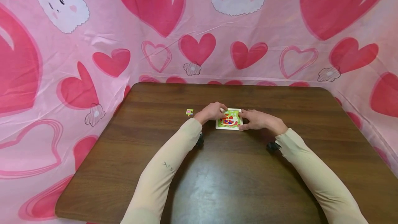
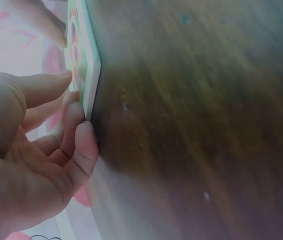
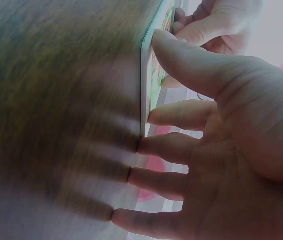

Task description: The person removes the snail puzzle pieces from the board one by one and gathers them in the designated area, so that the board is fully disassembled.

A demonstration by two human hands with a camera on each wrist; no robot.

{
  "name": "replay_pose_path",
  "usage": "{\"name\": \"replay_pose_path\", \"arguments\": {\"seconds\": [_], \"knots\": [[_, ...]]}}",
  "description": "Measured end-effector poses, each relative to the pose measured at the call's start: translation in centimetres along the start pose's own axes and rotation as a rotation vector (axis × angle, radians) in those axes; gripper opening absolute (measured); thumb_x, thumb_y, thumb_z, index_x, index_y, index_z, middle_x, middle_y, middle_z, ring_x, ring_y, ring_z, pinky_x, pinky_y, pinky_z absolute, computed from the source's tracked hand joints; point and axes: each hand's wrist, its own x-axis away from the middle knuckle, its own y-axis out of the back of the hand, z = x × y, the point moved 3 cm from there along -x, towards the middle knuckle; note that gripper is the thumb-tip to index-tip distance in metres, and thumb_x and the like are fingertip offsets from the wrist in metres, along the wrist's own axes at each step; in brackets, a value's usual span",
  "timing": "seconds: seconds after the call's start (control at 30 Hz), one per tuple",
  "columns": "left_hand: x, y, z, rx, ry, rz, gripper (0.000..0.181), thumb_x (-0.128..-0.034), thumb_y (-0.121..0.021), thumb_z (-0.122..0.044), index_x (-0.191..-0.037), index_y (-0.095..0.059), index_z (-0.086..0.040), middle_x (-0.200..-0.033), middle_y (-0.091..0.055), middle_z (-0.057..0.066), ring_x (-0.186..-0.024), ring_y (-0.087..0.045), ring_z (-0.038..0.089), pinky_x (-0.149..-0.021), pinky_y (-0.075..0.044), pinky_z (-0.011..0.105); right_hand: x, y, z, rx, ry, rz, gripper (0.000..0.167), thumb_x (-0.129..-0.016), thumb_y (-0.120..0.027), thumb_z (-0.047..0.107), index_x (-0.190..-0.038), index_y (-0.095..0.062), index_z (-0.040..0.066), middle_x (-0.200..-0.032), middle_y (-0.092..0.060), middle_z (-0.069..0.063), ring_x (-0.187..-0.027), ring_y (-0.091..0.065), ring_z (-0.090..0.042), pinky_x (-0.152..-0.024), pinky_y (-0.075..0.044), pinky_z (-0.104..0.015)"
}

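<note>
A small square jigsaw puzzle (image 1: pixel 231 123) lies flat on the table, with a white border and a green picture with red, blue and yellow parts. At its left edge my left hand (image 1: pixel 212 111) has curled fingers, the thumb (image 2: pixel 51 87) on the picture and the little finger (image 2: pixel 85 142) against the side. Opposite, the right hand (image 1: pixel 256 119) steadies the puzzle. Its thumb (image 3: pixel 174 47) rests on the border, while the other fingers are spread fairly straight, some tips on the tabletop. My left fingers hide part of the picture.
A loose green puzzle piece (image 1: pixel 189 112) with a pink spot lies left of the left hand. The brown wooden table (image 1: pixel 217 182) meets a pink heart-patterned cloth (image 1: pixel 217 27) behind and at the sides. Dark wrist devices (image 1: pixel 273 147) sit below both cuffs.
</note>
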Motion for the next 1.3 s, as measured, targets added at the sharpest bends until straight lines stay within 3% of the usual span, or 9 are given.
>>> {"name": "replay_pose_path", "arguments": {"seconds": [0.2,0.43,0.53,0.67,0.83,1.3], "knots": [[-0.1,0.1,-0.4,-0.056,0.015,0.006,0.041,-0.0921,-0.066,-0.026,-0.131,-0.061,-0.016,-0.131,-0.063,0.006,-0.113,-0.058,0.02,-0.101,-0.046,0.035,0.1,0.1,0.1,-0.004,0.009,-0.005,0.073,-0.092,-0.065,0.041,-0.148,-0.039,0.001,-0.157,-0.025,-0.028,-0.142,-0.027,-0.051,-0.112,-0.026,-0.063],[-0.1,0.1,-0.8,-0.021,0.086,0.002,0.038,-0.0932,-0.064,-0.023,-0.13,-0.06,-0.017,-0.126,-0.061,0.007,-0.096,-0.058,0.021,-0.072,-0.049,0.028,0.1,0.2,0.2,-0.004,0.011,-0.006,0.074,-0.092,-0.065,0.041,-0.148,-0.039,0.0,-0.156,-0.025,-0.029,-0.142,-0.028,-0.05,-0.112,-0.027,-0.062],[0.0,0.1,-1.0,-0.007,0.103,-0.005,0.037,-0.0934,-0.064,-0.022,-0.129,-0.059,-0.016,-0.125,-0.061,0.007,-0.094,-0.058,0.021,-0.067,-0.049,0.026,0.1,0.1,0.1,0.002,0.012,-0.008,0.074,-0.092,-0.065,0.041,-0.148,-0.039,0.0,-0.156,-0.025,-0.03,-0.141,-0.029,-0.05,-0.112,-0.028,-0.062],[0.0,0.0,-1.2,0.003,0.118,-0.019,0.036,-0.093,-0.064,-0.021,-0.128,-0.059,-0.015,-0.124,-0.06,0.008,-0.1,-0.056,0.022,-0.081,-0.052,0.032,0.0,0.0,0.0,0.006,0.022,-0.01,0.074,-0.092,-0.065,0.041,-0.148,-0.039,0.0,-0.156,-0.026,-0.029,-0.141,-0.029,-0.05,-0.112,-0.028,-0.062],[-0.2,-0.1,-1.3,-0.015,0.11,-0.049,0.034,-0.0918,-0.066,-0.022,-0.123,-0.06,-0.012,-0.122,-0.057,0.009,-0.11,-0.048,0.022,-0.1,-0.046,0.04,0.0,0.1,0.1,0.005,0.015,-0.002,0.075,-0.092,-0.065,0.042,-0.148,-0.038,0.0,-0.157,-0.025,-0.029,-0.141,-0.028,-0.051,-0.112,-0.026,-0.063],[-0.4,-0.2,-1.6,-0.004,0.077,-0.075,0.03,-0.0893,-0.068,-0.015,-0.115,-0.053,-0.01,-0.109,-0.06,0.007,-0.096,-0.055,0.021,-0.087,-0.049,0.034,0.1,0.1,0.2,0.004,0.004,0.006,0.074,-0.093,-0.064,0.042,-0.148,-0.038,0.001,-0.157,-0.024,-0.03,-0.142,-0.026,-0.052,-0.113,-0.024,-0.063]]}}
